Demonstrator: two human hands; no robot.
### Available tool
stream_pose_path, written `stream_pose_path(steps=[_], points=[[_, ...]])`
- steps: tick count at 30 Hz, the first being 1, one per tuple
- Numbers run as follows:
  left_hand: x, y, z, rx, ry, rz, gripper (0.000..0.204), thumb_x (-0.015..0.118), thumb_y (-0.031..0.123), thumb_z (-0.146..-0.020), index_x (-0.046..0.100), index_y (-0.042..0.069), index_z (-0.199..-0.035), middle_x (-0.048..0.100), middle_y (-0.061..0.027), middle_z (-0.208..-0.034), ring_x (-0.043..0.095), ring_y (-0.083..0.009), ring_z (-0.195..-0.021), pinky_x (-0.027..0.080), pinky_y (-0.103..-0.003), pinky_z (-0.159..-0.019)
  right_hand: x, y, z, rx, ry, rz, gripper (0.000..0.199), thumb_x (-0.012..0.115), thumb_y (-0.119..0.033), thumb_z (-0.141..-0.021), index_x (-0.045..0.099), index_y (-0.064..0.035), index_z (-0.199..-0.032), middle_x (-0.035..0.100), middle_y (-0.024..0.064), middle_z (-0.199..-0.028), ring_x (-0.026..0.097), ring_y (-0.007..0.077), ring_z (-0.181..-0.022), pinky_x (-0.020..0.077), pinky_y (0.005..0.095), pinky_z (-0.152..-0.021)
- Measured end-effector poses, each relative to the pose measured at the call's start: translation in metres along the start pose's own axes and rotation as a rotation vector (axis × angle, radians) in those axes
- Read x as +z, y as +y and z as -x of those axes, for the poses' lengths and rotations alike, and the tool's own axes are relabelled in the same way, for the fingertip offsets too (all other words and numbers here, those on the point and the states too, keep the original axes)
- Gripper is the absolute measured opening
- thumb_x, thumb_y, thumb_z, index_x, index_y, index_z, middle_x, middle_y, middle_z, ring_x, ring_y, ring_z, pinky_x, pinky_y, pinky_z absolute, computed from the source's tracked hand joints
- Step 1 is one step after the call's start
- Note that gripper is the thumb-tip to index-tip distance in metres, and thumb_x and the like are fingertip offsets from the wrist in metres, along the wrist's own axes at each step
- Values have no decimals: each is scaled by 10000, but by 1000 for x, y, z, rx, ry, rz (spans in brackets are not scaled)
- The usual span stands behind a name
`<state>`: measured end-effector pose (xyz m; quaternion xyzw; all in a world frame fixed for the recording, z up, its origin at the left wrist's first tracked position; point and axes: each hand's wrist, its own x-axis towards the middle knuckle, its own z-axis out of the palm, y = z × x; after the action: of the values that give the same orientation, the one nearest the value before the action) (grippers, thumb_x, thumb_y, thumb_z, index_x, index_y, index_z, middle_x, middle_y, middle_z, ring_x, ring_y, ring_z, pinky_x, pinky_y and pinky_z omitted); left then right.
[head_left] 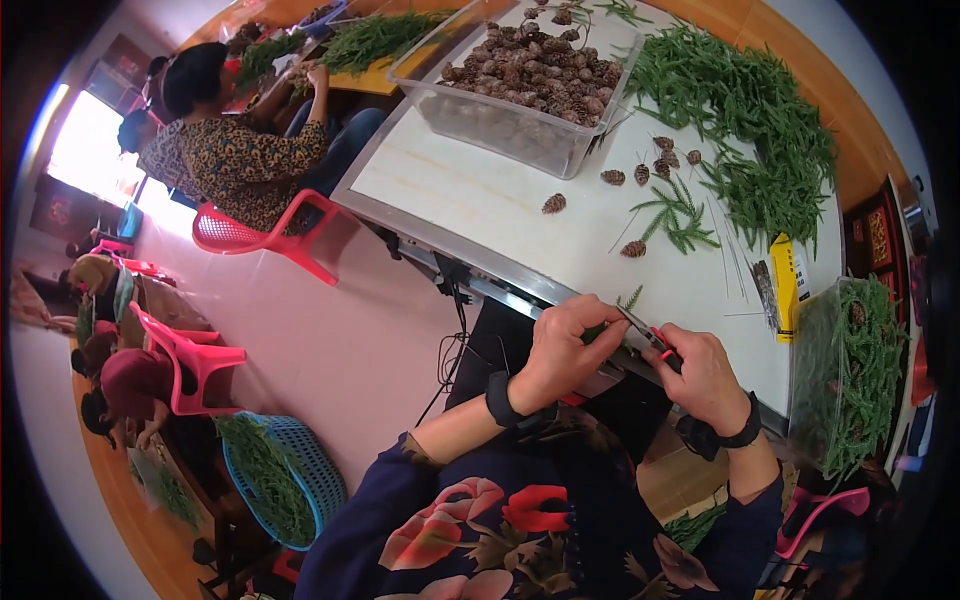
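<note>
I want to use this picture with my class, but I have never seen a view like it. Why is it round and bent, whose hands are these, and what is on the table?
A wide fisheye camera worn on a person's head looks down, bending straight edges. Both hands are the wearer's own. The left hand pinches a green sprig; the right hand grips a small red-handled tool. On the white table lie loose pine cones, a heap of green sprigs and a clear bin of cones. Other people sit on pink chairs at the left.
</note>
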<state>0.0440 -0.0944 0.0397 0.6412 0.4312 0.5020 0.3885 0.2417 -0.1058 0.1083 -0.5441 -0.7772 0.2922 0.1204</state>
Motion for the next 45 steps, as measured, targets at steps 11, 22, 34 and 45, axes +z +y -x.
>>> stream_pose_path(steps=[11, 22, 34, 45], points=[[-2, 1, -1, -101, -23, 171, 67, 684, 30, -840, 673, -23, -880, 619, -65, -716, 578, -107, -636, 438, -248, -564, 6, -2, 1, -1, 57, -109, 220, 699, -138, -821, 562, 24, -881, 562, 223, -700, 546, 429, -666, 427, 432, -586], [1, 4, -3, 224, 74, -196, 68, 692, 19, -804, 682, -6, -867, 603, -74, -716, 585, -184, -633, 449, -293, -569, 5, -1, 2, 31, 52, -50, 206, 687, -147, -828, 559, 14, -830, 567, 217, -687, 566, 436, -677, 425, 461, -577], [-11, 2, -10, 67, -189, -6, 158, 632, 112, -873, 650, 2, -986, 620, -114, -852, 604, -227, -789, 469, -308, -720, -1, 1, 2, 11, 135, 26, 186, 697, -130, -803, 564, -2, -830, 588, 201, -688, 576, 428, -668, 435, 454, -573], [-8, 10, -15, -382, -215, 477, 142, 599, 110, -929, 643, -20, -961, 592, 13, -772, 503, -34, -720, 430, -211, -637, 2, -1, -4, -16, 159, 2, 213, 713, -132, -805, 553, 1, -849, 590, 187, -722, 579, 402, -665, 433, 442, -571]])
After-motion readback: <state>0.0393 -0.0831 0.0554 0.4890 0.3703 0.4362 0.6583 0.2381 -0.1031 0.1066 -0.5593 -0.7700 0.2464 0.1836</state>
